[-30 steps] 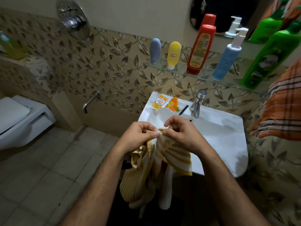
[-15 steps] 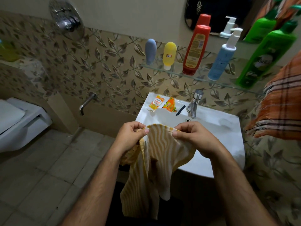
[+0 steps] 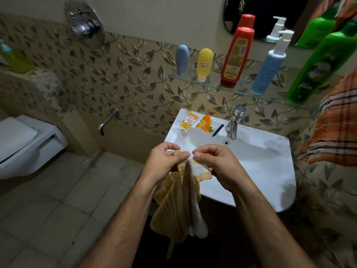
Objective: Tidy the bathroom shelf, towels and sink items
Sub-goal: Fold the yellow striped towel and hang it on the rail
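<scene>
The left hand [image 3: 166, 163] and right hand [image 3: 216, 167] have come back together over the near rim of the white ceramic sink [image 3: 270, 171], each pinching the top hem of the yellow-and-white striped cloth towel [image 3: 177, 206] between thumb and fingers. Half a second ago the hands were apart with the towel stretched into a flat panel; now the two pinched points almost touch and the cloth hangs doubled in a narrow bundle below them, in front of the sink — it looks like one fold has just been made, so the towel part of the tidying seems under way but not finished.

Further right and farther off, nothing else has shifted: the two small yellow and orange sachets [image 3: 195, 123] lie on the sink's far ledge beside the chrome tap [image 3: 234, 122], the bottles stand in a row on the glass wall shelf [image 3: 212, 82], and the orange checked towel [image 3: 332, 128] hangs at the right edge. The view itself has tilted slightly.
</scene>
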Demonstrator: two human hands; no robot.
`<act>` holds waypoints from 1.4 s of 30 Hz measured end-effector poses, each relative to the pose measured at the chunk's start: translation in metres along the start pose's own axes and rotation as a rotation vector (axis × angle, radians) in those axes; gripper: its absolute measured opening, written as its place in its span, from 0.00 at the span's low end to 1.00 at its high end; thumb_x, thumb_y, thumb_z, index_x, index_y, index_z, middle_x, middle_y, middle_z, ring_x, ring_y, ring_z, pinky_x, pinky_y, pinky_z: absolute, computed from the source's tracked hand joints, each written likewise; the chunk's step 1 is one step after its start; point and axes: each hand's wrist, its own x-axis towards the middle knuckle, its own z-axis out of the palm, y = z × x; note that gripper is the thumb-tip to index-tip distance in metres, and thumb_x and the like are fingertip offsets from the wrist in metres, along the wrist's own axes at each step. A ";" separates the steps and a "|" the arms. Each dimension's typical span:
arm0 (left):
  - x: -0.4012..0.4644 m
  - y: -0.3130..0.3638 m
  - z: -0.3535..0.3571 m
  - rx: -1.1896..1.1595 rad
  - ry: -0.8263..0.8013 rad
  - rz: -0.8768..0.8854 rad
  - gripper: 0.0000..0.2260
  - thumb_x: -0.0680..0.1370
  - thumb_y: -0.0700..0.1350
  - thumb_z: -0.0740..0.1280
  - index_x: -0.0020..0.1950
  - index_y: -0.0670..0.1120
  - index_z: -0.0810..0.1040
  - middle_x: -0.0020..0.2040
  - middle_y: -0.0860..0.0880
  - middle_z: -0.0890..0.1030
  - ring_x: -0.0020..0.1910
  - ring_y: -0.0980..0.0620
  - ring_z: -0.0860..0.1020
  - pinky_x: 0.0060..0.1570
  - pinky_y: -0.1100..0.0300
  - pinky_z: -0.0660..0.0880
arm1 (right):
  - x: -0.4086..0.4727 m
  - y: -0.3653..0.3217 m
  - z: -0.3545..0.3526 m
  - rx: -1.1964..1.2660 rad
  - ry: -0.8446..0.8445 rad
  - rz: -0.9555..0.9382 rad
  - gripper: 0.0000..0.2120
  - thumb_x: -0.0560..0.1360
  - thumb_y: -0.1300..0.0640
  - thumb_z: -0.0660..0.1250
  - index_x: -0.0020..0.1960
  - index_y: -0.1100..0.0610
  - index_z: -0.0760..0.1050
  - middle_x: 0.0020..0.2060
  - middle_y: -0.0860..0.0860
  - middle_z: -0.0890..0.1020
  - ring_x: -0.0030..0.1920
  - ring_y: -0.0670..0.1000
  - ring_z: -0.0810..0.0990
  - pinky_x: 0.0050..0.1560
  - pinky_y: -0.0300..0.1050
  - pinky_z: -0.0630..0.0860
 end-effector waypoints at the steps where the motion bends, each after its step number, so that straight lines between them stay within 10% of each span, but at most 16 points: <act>1: -0.002 0.001 0.000 -0.061 -0.006 -0.028 0.13 0.66 0.40 0.78 0.44 0.43 0.76 0.33 0.47 0.83 0.31 0.52 0.78 0.34 0.60 0.75 | 0.000 0.000 -0.001 0.054 -0.020 0.014 0.06 0.75 0.68 0.68 0.43 0.60 0.82 0.28 0.52 0.79 0.26 0.47 0.74 0.28 0.38 0.70; 7: -0.009 0.004 -0.002 -0.320 -0.070 -0.126 0.10 0.66 0.40 0.72 0.45 0.40 0.77 0.35 0.45 0.80 0.31 0.53 0.80 0.33 0.60 0.80 | -0.006 -0.001 -0.007 0.134 -0.165 -0.005 0.15 0.66 0.73 0.67 0.50 0.62 0.80 0.39 0.56 0.86 0.36 0.52 0.84 0.35 0.42 0.80; 17: -0.018 0.004 0.003 -0.208 -0.006 -0.010 0.02 0.75 0.37 0.69 0.45 0.42 0.81 0.37 0.48 0.83 0.34 0.55 0.80 0.34 0.63 0.78 | -0.006 0.007 0.001 -0.563 0.006 -0.414 0.06 0.71 0.61 0.71 0.37 0.53 0.78 0.38 0.48 0.78 0.43 0.51 0.78 0.46 0.51 0.77; 29: -0.028 0.004 0.010 -0.255 0.030 0.034 0.07 0.70 0.44 0.71 0.44 0.43 0.83 0.40 0.45 0.84 0.35 0.52 0.82 0.33 0.62 0.77 | -0.010 0.013 0.030 -0.388 0.209 -0.425 0.08 0.76 0.54 0.70 0.39 0.55 0.80 0.31 0.46 0.80 0.34 0.44 0.77 0.36 0.43 0.73; 36: -0.030 0.002 -0.006 -0.271 -0.043 0.068 0.10 0.76 0.44 0.65 0.46 0.43 0.85 0.46 0.38 0.84 0.44 0.45 0.82 0.49 0.53 0.78 | -0.008 0.017 0.052 -0.384 0.234 -0.309 0.12 0.75 0.49 0.69 0.36 0.54 0.76 0.26 0.48 0.77 0.29 0.45 0.73 0.33 0.43 0.69; 42: -0.032 0.012 -0.033 -0.170 -0.090 0.154 0.06 0.74 0.41 0.68 0.44 0.45 0.85 0.44 0.45 0.85 0.44 0.52 0.82 0.42 0.63 0.78 | -0.011 0.007 0.077 -0.411 0.229 -0.313 0.12 0.76 0.51 0.69 0.36 0.54 0.77 0.29 0.48 0.80 0.32 0.45 0.77 0.34 0.45 0.74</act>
